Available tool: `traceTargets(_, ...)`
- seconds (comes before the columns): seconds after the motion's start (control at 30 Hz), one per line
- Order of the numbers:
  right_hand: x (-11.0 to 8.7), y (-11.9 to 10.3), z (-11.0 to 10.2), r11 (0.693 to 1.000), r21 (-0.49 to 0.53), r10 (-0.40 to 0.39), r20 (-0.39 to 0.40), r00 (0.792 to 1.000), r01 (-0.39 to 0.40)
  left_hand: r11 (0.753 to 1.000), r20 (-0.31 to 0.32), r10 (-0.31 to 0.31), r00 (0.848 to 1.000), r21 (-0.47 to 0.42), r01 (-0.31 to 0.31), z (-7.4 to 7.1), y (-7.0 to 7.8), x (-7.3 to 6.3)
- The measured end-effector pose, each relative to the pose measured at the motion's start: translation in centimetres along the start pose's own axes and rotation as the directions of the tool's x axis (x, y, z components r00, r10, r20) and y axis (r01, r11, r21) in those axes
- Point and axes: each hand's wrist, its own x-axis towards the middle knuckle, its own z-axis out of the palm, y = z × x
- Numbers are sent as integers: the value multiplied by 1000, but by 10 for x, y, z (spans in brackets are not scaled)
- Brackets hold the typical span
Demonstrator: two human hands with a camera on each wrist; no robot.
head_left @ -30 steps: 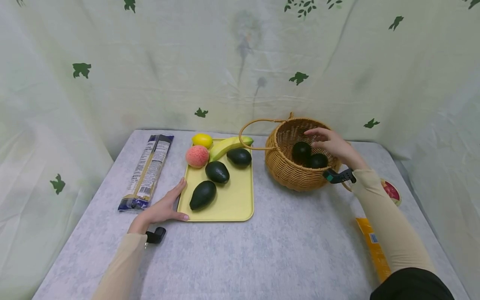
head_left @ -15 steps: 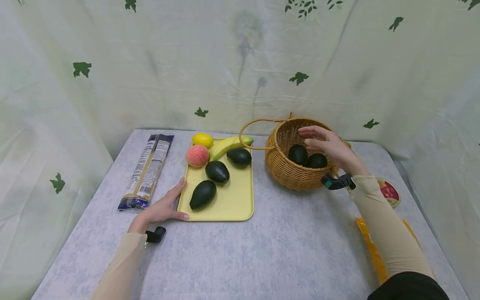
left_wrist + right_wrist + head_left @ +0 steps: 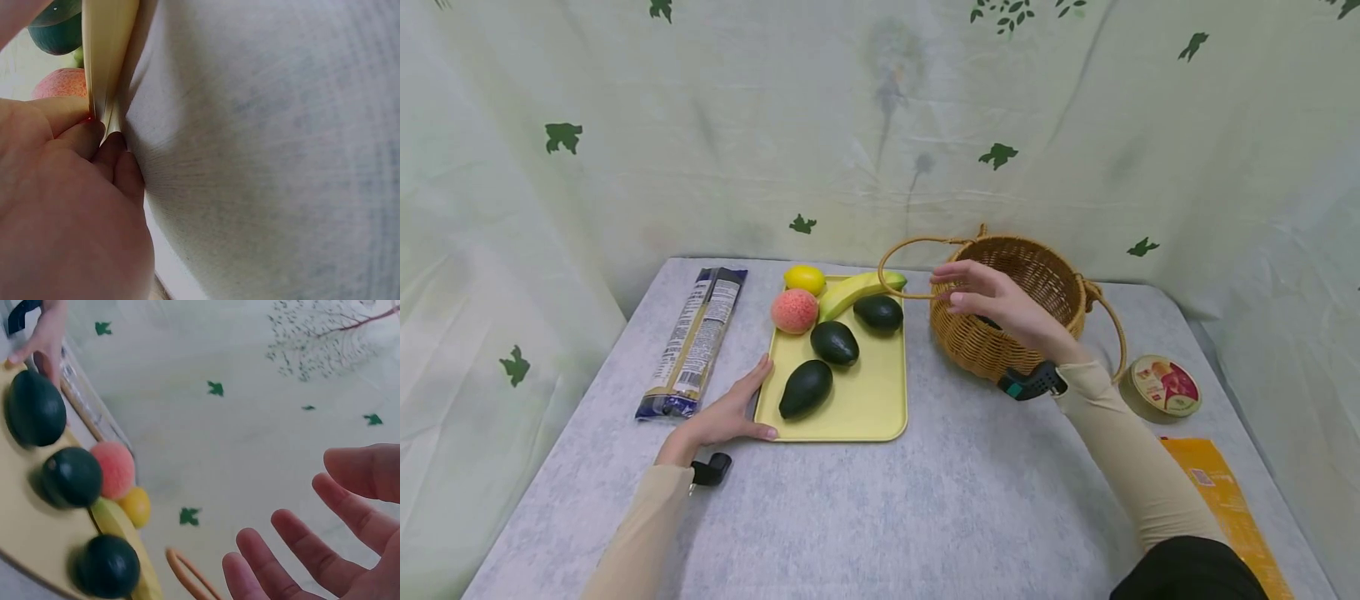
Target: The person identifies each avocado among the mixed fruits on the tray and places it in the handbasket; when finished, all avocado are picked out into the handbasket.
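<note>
My left hand (image 3: 722,417) rests against the left edge of a yellow tray (image 3: 865,412), thumb at the near corner, fingertips along the rim. On the tray lie a near avocado (image 3: 806,389), a middle avocado (image 3: 835,343) and a far avocado (image 3: 878,314), with a banana (image 3: 857,293) behind them. A pink peach (image 3: 794,311) and a lemon (image 3: 805,280) sit at its far left corner. Over the left side of a wicker basket (image 3: 973,354), my right hand (image 3: 1003,308) hovers with fingers spread, holding nothing. It mostly hides the dark avocados inside.
Left of the tray lies a long blue-ended pasta packet (image 3: 694,346). A round tin (image 3: 1163,387) stands right of the basket, and an orange packet (image 3: 1225,500) lies partly under the right forearm. One basket handle (image 3: 891,258) reaches over the tray's far right corner.
My right hand has moved left from the basket's right side to its left side, uncovering the tin and more of the orange packet. The left hand and tray have stayed put.
</note>
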Motion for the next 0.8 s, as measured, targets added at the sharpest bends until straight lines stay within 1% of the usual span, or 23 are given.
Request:
traceTargets(0.17,11,12,27,999,33,-5,95,995,2,1000,-2,2,1000,-1,-2,0,1,0)
traceTargets(0.4,24,34,65,999,50,5,209,978,-16,1000,-3,3,1000,7,-3,0,2,-1)
traceTargets(0.5,31,41,77,999,41,-4,246,969,-6,1000,-4,5,1000,6,-5,0,3,-2)
traceTargets(0.7,48,55,101,997,66,-59,299,952,41,1000,-4,1,1000,-5,-1,0,4,-2)
traceTargets(0.8,58,60,114,998,26,-70,317,946,65,1000,-3,2,1000,-8,-2,0,4,-2)
